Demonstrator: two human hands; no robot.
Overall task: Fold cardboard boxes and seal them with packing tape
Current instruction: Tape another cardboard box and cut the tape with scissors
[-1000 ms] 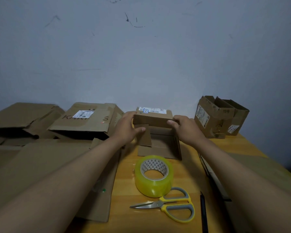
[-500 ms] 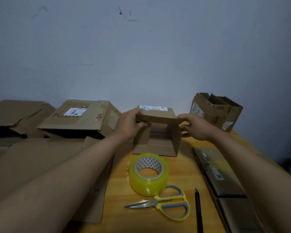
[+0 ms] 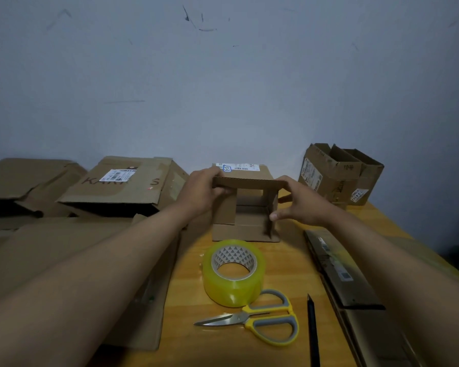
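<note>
A small cardboard box (image 3: 245,229) lies on its side on the wooden table (image 3: 289,260), its open end facing me and its flaps spread. My left hand (image 3: 202,192) grips the box's upper left corner and left flap. My right hand (image 3: 300,202) holds the upper right corner, with the thumb at the right flap's edge. A white shipping label (image 3: 237,167) is on the box's top face. A roll of clear yellowish packing tape (image 3: 233,272) lies flat just in front of the box. Yellow-handled scissors (image 3: 260,317) lie in front of the roll.
Flattened and half-open cardboard boxes (image 3: 122,184) cover the table's left side. An open box (image 3: 337,176) stands at the back right by the wall. Flattened cardboard (image 3: 342,276) lies along the right edge. A black pen (image 3: 312,332) lies right of the scissors.
The box's front flaps have opened out, showing the hollow inside. My right hand slid from the top edge down to the right flap. The view shifted slightly.
</note>
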